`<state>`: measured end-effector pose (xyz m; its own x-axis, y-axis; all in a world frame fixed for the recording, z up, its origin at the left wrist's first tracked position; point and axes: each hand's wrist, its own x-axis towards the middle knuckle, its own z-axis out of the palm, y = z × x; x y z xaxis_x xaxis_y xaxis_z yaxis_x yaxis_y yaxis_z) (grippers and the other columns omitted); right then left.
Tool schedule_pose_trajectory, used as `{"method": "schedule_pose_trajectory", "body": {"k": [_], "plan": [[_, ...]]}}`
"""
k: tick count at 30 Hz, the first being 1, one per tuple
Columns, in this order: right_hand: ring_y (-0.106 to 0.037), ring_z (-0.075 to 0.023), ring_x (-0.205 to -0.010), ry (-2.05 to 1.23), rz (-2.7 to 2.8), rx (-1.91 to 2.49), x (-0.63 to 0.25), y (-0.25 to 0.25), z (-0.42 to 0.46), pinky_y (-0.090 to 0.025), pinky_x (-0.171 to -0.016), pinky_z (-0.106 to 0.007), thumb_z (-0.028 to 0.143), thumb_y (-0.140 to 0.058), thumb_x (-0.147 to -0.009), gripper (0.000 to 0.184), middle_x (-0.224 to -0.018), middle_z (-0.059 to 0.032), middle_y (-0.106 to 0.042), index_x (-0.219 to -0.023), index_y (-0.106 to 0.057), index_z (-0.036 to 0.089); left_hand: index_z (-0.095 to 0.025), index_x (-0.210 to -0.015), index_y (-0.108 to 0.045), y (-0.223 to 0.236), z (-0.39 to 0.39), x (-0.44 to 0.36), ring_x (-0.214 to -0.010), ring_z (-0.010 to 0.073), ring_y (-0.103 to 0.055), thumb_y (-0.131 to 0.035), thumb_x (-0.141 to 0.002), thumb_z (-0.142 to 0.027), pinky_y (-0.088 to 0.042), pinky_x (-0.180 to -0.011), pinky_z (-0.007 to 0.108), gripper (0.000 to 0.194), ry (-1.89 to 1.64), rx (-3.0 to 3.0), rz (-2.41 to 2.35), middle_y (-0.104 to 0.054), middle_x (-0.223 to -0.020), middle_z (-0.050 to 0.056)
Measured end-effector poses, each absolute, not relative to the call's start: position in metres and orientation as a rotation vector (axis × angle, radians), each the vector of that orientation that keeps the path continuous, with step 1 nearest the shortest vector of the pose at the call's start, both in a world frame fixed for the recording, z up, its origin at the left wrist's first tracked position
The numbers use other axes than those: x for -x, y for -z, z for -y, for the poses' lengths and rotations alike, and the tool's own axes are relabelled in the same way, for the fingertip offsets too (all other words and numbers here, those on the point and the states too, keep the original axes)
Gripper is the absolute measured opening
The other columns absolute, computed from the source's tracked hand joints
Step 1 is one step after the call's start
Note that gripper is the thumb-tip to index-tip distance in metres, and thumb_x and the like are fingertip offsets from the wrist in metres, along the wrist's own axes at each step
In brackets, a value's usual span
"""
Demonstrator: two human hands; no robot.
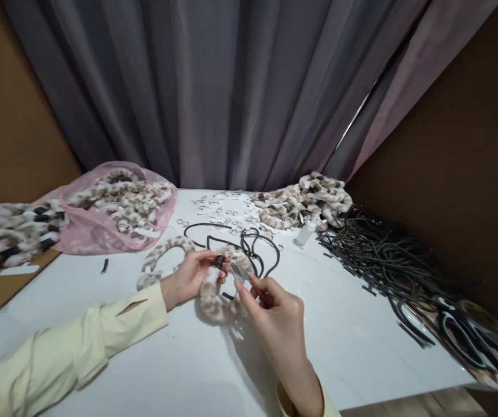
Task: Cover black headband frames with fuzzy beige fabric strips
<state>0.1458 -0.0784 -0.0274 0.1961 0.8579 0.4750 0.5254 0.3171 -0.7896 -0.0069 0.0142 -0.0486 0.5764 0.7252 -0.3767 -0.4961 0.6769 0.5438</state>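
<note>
My left hand is closed on a furry ring with brown and white spots, gripping it at a short black band. At the ring's right side, my right hand pinches a small grey metal tool with a flat, blade-like tip. Its tip points toward the band; whether it touches is unclear. The fingers hide most of its handle. Behind my left hand lies a second furry ring. Black cords curl on the table just beyond the held ring.
A pink plastic bag of furry rings stands at the left. More furry rings are heaped at the back right, by a small clear bottle. Black cords and scissors lie right; small metal rings are scattered behind.
</note>
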Motion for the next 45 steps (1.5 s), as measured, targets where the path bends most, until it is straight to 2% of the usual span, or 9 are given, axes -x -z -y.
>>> {"method": "schedule_pose_trajectory", "body": {"k": [6,9,17,21,26,29,38,45], "plan": [[-0.03,-0.0058,-0.043,-0.336,1.513,1.329,-0.146,0.03,0.078,-0.028,-0.039,-0.017,0.029,-0.059,-0.077,0.027,-0.047,0.0049,-0.041,-0.055,-0.05,0.015,-0.011,-0.07,-0.061,0.049,-0.012,0.003,-0.047,0.0097,-0.056,-0.059,-0.08,-0.019,-0.049,-0.049,0.019,0.014,-0.742,-0.393,-0.677,-0.059,-0.058,0.002],[-0.03,-0.0057,-0.042,-0.32,1.53,1.324,-0.145,0.031,0.077,-0.029,-0.039,-0.017,0.029,-0.059,-0.077,0.026,-0.047,0.0051,-0.041,-0.056,-0.051,0.015,-0.011,-0.071,-0.061,0.051,-0.012,0.003,-0.05,0.0094,-0.057,-0.06,-0.081,-0.021,-0.05,-0.052,0.018,0.014,-0.722,-0.391,-0.675,-0.06,-0.06,0.002],[-0.031,-0.0056,-0.038,-0.283,1.615,1.338,-0.144,0.031,0.076,-0.028,-0.037,-0.018,0.027,-0.057,-0.077,0.027,-0.042,0.0068,-0.039,-0.053,-0.047,0.018,-0.012,-0.071,-0.058,0.047,-0.007,0.001,-0.065,0.0154,-0.06,-0.06,-0.08,-0.017,-0.049,-0.06,0.025,0.011,-0.679,-0.438,-0.578,-0.06,-0.069,0.005],[-0.032,-0.0061,-0.036,-0.22,1.676,1.327,-0.145,0.033,0.074,-0.027,-0.036,-0.019,0.028,-0.055,-0.078,0.028,-0.041,0.0068,-0.04,-0.053,-0.046,0.019,-0.012,-0.074,-0.058,0.052,-0.009,0.004,-0.065,0.0158,-0.06,-0.059,-0.081,-0.017,-0.048,-0.066,0.027,0.009,-0.657,-0.447,-0.537,-0.06,-0.07,0.005],[-0.034,-0.0065,-0.036,-0.219,1.705,1.374,-0.146,0.037,0.074,-0.026,-0.037,-0.019,0.028,-0.054,-0.078,0.025,-0.042,0.006,-0.043,-0.056,-0.047,0.019,-0.012,-0.078,-0.059,0.056,-0.008,0.006,-0.079,0.0217,-0.062,-0.059,-0.082,-0.022,-0.046,-0.081,0.035,0.011,-0.626,-0.512,-0.469,-0.064,-0.079,0.008],[-0.036,-0.007,-0.038,-0.246,1.72,1.394,-0.145,0.039,0.074,-0.027,-0.038,-0.019,0.026,-0.053,-0.078,0.023,-0.044,0.0052,-0.044,-0.057,-0.047,0.018,-0.013,-0.077,-0.059,0.056,-0.007,0.007,-0.084,0.0218,-0.062,-0.061,-0.08,-0.021,-0.044,-0.086,0.036,0.009,-0.64,-0.538,-0.515,-0.065,-0.082,0.008],[-0.034,-0.0061,-0.037,-0.346,1.699,1.369,-0.145,0.036,0.074,-0.027,-0.038,-0.019,0.024,-0.054,-0.076,0.025,-0.043,0.0068,-0.04,-0.056,-0.041,0.019,-0.012,-0.077,-0.061,0.056,-0.006,0.007,-0.091,0.0247,-0.061,-0.061,-0.08,-0.023,-0.042,-0.09,0.04,0.012,-0.62,-0.568,-0.458,-0.066,-0.092,0.012],[-0.033,-0.0058,-0.037,-0.356,1.698,1.36,-0.144,0.037,0.075,-0.026,-0.038,-0.018,0.024,-0.054,-0.077,0.023,-0.044,0.0063,-0.041,-0.057,-0.044,0.018,-0.011,-0.076,-0.059,0.055,-0.006,0.006,-0.096,0.0268,-0.061,-0.059,-0.081,-0.021,-0.041,-0.092,0.041,0.011,-0.623,-0.565,-0.371,-0.066,-0.096,0.015]]}}
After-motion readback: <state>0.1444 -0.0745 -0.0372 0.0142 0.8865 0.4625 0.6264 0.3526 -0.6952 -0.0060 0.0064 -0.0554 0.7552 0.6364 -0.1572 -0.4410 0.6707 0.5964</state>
